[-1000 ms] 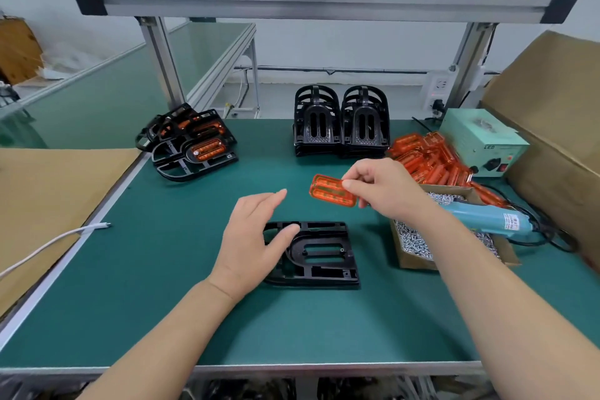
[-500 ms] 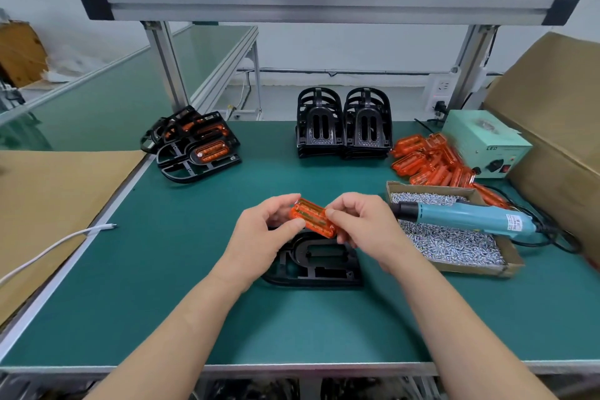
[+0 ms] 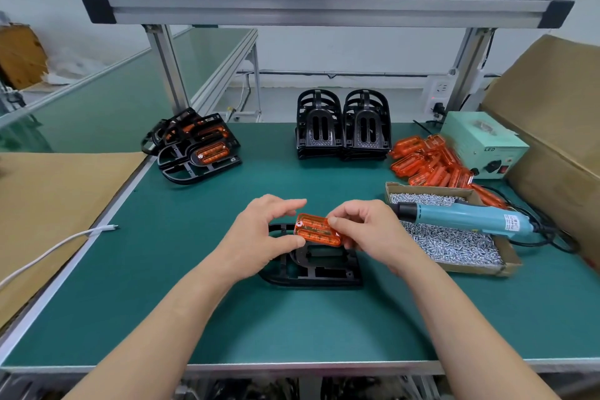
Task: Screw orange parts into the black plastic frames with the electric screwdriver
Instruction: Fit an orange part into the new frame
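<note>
An orange part [image 3: 316,232] hangs just above a black plastic frame [image 3: 319,268] that lies flat on the green mat. My left hand [image 3: 264,232] pinches the part's left end between thumb and fingers. My right hand [image 3: 365,232] pinches its right end. Both hands hide the frame's upper half. The blue electric screwdriver [image 3: 461,216] lies across a cardboard tray of screws [image 3: 454,242] to the right, untouched.
A heap of orange parts [image 3: 428,162] lies at the back right beside a green power unit [image 3: 483,143]. Two stacks of empty black frames [image 3: 342,127] stand at the back. Frames with orange parts fitted [image 3: 198,148] are piled back left. A white cable [image 3: 58,248] crosses the left edge.
My right hand brought the orange part from the right down over the frame. My left hand left the frame and took the part's left end. The part now lies flatter and lower.
</note>
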Action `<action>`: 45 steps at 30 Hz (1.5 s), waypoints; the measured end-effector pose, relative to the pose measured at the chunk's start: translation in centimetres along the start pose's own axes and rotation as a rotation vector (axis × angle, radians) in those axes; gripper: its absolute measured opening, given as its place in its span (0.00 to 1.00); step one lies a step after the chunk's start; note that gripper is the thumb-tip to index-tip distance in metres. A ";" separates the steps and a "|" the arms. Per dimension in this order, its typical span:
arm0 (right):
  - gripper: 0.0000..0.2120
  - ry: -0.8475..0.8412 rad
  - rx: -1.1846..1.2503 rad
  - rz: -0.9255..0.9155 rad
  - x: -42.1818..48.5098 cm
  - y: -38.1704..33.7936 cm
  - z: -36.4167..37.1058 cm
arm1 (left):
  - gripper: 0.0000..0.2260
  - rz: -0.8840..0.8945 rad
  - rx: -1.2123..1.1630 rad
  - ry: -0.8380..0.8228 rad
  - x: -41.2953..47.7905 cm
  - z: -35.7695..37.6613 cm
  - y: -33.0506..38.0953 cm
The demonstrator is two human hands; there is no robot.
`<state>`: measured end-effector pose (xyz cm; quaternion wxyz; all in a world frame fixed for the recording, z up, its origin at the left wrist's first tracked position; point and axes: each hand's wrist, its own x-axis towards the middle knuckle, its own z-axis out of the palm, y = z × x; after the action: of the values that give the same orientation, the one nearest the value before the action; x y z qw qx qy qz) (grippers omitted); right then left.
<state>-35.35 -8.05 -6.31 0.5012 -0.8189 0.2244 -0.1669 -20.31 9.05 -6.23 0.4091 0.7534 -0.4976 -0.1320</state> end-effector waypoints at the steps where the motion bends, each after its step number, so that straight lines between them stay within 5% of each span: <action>1: 0.07 -0.001 -0.010 -0.001 0.0 0.0 0.0 | 0.24 0.016 0.040 -0.011 0.1 0.0 0.1; 8: 0.07 0.023 -0.080 0.002 0.0 0.6 -0.1 | 0.16 0.119 0.331 -0.048 1.0 0.6 1.1; 15: 0.07 0.397 -0.067 -0.102 -0.9 1.4 -0.7 | 0.19 0.055 0.483 -0.116 1.5 2.0 1.3; 25: 0.11 0.121 -0.379 -0.086 -2.4 2.7 0.7 | 0.19 0.027 0.617 -0.163 2.0 2.9 1.2; 45: 0.05 0.038 -0.429 -0.128 -2.2 2.8 0.5 | 0.04 -0.033 0.445 -0.138 1.2 2.6 1.0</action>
<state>-37.56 -7.60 -9.19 0.2998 -0.9159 0.2118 -0.1624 -22.01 6.63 -6.84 0.1957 0.8222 -0.5289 -0.0767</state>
